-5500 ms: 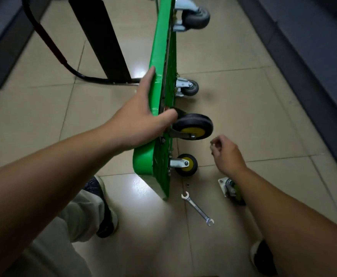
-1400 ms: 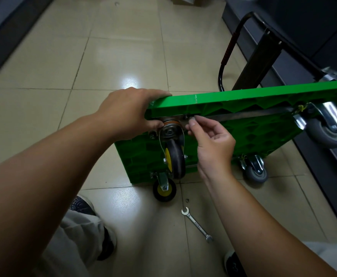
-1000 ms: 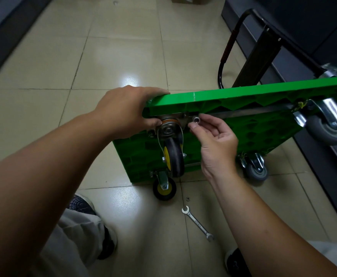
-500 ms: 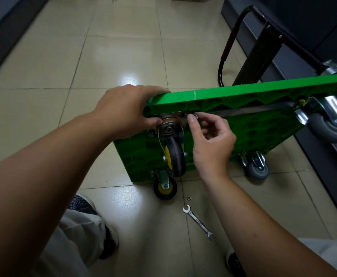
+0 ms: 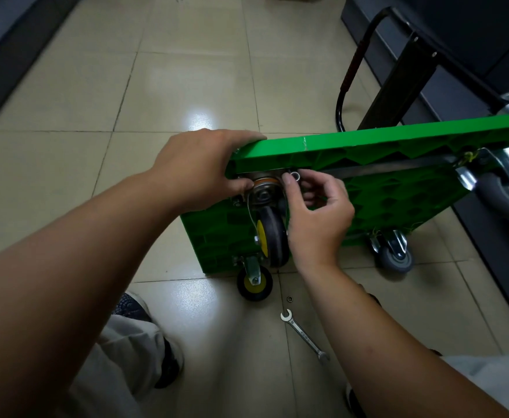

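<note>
— How far along is that black-and-yellow caster [image 5: 273, 236]?

— It's seated against the underside of the green cart deck [image 5: 368, 143], which stands on edge. The left hand [image 5: 199, 167] is curled over the deck's top rim, thumb on the swivel. The right hand [image 5: 316, 218] pinches a small nut [image 5: 295, 175] right at the mounting plate.

— Tightened yet?

— Finger-started at best, I'd say. The wrench [image 5: 304, 334] lies untouched on the floor below, with a loose washer [image 5: 290, 298] near it.

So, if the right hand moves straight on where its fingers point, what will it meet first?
Probably the caster's mounting plate under the green cart deck: the right hand pinches a small metal ring just short of it. Depth is unclear.
</note>
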{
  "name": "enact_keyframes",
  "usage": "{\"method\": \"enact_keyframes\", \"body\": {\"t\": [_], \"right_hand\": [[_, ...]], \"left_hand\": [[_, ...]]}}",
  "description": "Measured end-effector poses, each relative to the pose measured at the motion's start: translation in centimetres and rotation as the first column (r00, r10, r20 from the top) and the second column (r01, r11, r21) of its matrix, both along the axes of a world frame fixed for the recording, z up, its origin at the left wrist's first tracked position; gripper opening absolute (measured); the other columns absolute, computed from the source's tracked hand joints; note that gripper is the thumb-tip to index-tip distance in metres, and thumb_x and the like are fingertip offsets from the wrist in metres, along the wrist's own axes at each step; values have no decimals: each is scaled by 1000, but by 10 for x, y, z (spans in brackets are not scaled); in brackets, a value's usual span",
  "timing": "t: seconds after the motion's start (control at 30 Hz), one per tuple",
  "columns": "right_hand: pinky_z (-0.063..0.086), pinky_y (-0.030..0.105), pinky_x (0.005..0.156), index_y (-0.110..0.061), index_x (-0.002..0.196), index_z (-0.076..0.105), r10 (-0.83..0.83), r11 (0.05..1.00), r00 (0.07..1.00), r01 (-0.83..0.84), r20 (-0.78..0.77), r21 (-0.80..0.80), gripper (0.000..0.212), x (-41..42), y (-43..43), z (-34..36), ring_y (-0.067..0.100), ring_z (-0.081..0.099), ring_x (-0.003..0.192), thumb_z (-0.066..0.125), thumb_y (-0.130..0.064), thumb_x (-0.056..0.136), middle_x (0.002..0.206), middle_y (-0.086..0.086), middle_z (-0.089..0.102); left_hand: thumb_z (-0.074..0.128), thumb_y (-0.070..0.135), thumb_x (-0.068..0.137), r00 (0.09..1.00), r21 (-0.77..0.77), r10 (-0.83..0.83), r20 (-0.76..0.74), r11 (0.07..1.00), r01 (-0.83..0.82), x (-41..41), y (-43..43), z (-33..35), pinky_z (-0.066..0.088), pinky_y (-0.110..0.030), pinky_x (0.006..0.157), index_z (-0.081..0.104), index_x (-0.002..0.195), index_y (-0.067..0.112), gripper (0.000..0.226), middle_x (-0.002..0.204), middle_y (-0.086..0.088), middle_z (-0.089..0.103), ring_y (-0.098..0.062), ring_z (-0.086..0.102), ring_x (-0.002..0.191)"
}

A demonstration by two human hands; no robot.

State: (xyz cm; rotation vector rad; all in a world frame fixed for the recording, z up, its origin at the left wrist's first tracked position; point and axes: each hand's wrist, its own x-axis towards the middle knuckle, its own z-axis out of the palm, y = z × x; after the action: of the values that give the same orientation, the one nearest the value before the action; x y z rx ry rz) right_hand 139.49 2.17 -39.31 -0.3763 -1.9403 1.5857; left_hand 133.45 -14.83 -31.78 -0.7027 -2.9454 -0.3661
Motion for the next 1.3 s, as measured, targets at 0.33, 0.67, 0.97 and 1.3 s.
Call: {"method": "enact_keyframes", "body": {"t": [0.33, 0.67, 0.97, 1.3], "right_hand": [[54, 20, 68, -14, 102, 74, 53, 997, 998, -52, 28, -58, 16, 0, 1, -3, 9, 67, 74, 79, -15, 88, 83, 1, 73], [56, 21, 66, -14, 93, 74, 22, 1000, 997, -22, 68, 2, 8, -2, -2, 1, 11, 69, 71, 78, -19, 89, 79, -3, 72], [54, 16, 64, -7, 100, 69, -10, 972, 993, 38, 120, -232, 21, -4, -8, 12, 7, 72, 71, 81, -14, 85, 82, 3, 75], [52, 12, 63, -8, 93, 71, -49, 925, 981, 116, 189, -361, 15, -3, -17, 10, 3, 71, 72, 78, -21, 89, 83, 1, 75]], "left_hand": [[73, 49, 86, 1000, 2, -3, -10, 1000, 3, 1, 0, -2, 36, -31, 71, 36, 152, 47, 75, 133, 6, 65, -23, 62, 110], [72, 49, 87, 1000, -4, -3, -24, 1000, 2, 0, 0, -3, 36, -31, 70, 36, 152, 47, 74, 133, 7, 65, -24, 62, 109], [71, 49, 87, 998, 6, 1, -60, 1000, -1, 1, 0, -5, 37, -30, 71, 37, 151, 48, 73, 133, 8, 65, -23, 63, 110], [71, 50, 88, 996, 7, -5, -84, 1000, 6, 1, -1, -6, 34, -30, 70, 37, 152, 46, 72, 136, 8, 63, -23, 62, 113]]}}
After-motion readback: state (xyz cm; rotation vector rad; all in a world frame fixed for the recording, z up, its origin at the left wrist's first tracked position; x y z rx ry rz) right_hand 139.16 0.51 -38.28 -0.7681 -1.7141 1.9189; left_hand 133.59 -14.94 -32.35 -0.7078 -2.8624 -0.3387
